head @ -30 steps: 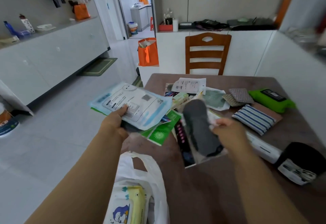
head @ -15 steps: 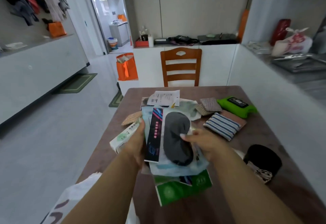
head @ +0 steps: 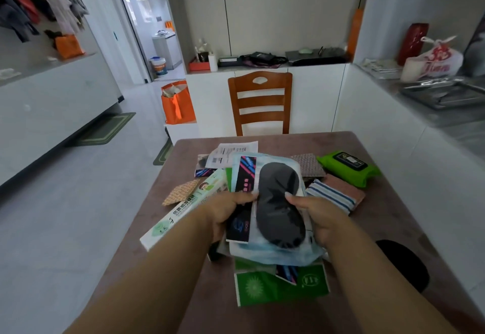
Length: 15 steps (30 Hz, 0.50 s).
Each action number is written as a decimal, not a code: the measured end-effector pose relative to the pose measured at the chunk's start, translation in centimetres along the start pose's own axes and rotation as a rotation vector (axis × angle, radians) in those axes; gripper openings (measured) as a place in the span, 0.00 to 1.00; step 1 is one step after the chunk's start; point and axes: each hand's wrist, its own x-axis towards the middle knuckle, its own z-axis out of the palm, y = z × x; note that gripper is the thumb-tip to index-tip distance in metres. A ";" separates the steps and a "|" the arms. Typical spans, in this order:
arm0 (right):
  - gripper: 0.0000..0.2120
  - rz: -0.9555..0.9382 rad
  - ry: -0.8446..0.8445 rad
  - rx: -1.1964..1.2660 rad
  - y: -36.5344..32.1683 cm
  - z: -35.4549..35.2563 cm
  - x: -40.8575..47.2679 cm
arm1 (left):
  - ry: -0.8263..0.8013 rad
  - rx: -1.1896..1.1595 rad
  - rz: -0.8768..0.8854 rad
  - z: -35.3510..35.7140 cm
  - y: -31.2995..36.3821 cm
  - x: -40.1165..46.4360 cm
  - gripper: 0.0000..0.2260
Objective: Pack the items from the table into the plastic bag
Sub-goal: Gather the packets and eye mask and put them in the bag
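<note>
Both my hands hold one stack of flat packets above the brown table (head: 388, 228). My left hand (head: 225, 215) grips its left side, thumb on a black packet with pink print (head: 242, 178). My right hand (head: 320, 218) grips the right side, thumb against a dark grey eye mask (head: 278, 202) that lies on top. Under the mask are a light blue pouch (head: 275, 255) and a green packet (head: 262, 289). A long white and green box (head: 183, 212) sticks out to the left. The plastic bag is out of view.
On the table lie a green wipes pack (head: 349, 168), a striped blue cloth (head: 330, 195), a pink cloth (head: 346, 189), brown patterned squares (head: 307, 165), a white leaflet (head: 233, 149) and a black round object (head: 404, 262). A wooden chair (head: 259, 102) stands beyond; white half-wall at right.
The camera has tilted up and the white bag at lower left has left the view. Both hands have squared the stack, thumbs now meeting near the mask's middle.
</note>
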 end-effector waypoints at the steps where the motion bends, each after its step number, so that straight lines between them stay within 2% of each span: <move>1: 0.10 -0.018 0.017 0.008 -0.5 0.0 0.8 | 0.007 -0.002 -0.004 -0.4 1.1 0.9 0.10; 3: 0.11 -0.055 0.084 0.012 -1.4 0.0 2.2 | 0.102 0.001 0.006 -1.5 3.0 3.2 0.15; 5: 0.13 -0.072 0.160 0.015 -2.1 -0.3 4.3 | 0.278 0.006 0.001 -3.1 4.9 6.9 0.18; 8: 0.11 -0.071 0.223 0.042 -2.5 -0.6 5.7 | 0.434 0.014 0.045 -5.8 6.6 11.4 0.12; 12: 0.04 -0.035 0.204 0.080 -2.9 -0.6 9.3 | 0.613 0.120 0.088 -10.2 8.1 18.4 0.11; 15: 0.05 -0.006 0.175 0.118 -2.8 -0.3 11.2 | 0.706 0.330 0.092 -12.5 8.5 22.4 0.16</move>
